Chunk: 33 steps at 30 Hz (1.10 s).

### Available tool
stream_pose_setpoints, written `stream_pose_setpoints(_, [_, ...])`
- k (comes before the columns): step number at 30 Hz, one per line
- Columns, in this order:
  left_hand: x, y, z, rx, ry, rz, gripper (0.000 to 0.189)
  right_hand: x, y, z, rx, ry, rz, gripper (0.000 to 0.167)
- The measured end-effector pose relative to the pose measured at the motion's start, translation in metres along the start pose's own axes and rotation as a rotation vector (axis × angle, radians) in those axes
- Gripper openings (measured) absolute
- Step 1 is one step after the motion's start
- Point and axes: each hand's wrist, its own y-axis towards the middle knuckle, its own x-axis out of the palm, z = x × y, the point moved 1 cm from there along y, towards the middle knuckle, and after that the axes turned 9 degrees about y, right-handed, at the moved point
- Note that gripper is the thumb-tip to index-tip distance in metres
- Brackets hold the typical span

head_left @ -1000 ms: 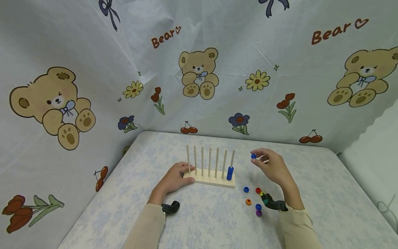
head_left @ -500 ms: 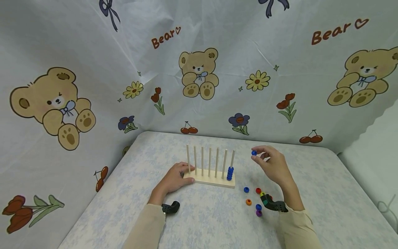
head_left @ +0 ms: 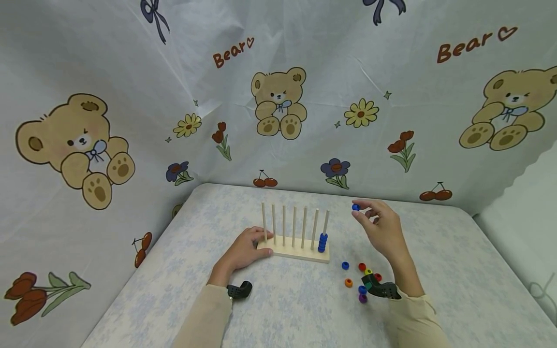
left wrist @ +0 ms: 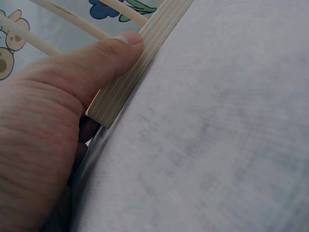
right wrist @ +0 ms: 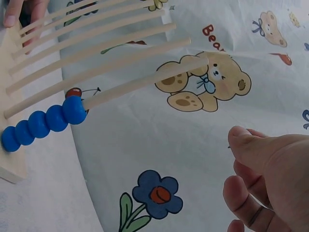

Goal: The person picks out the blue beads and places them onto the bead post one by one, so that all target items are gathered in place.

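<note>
My left hand point(head_left: 245, 249) grips the left end of a wooden peg rack point(head_left: 296, 251), thumb on the front edge of its base. Upright wooden pegs stand in a row along it. On the rightmost peg several blue beads point(right wrist: 48, 121) are stacked, with its upper part bare. Right of the rack and above the table, my right hand point(head_left: 382, 226) pinches a blue bead point(head_left: 356, 207) between thumb and fingertips. That bead is hidden behind the thumb in the right wrist view. The left wrist view shows the thumb point(left wrist: 113, 53) pressed against the base.
Loose beads lie on the table in front of the right hand: blue point(head_left: 345, 265), red point(head_left: 362, 266), orange point(head_left: 348, 282), yellow point(head_left: 368, 271) and purple point(head_left: 363, 298), among others. A bear-print cloth point(head_left: 322, 145) hangs behind the table.
My right hand has risen slightly with the blue bead, away from the table. The left hand and the rack have stayed in place.
</note>
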Motion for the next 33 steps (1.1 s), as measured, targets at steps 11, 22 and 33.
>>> stream_pose_setpoints(11, [0.001,0.001,0.000,-0.017,0.004,-0.006,0.047,0.005,-0.001,-0.013,-0.059,0.020,-0.026,0.028])
stream_pose_setpoints(22, [0.002,0.001,-0.002,-0.016,0.005,-0.001,0.046,0.014,-0.003,-0.022,-0.081,0.063,-0.087,0.028])
stream_pose_setpoints(33, [0.001,0.002,-0.001,-0.018,0.015,0.000,0.045,0.027,-0.006,-0.034,-0.129,0.095,-0.012,0.029])
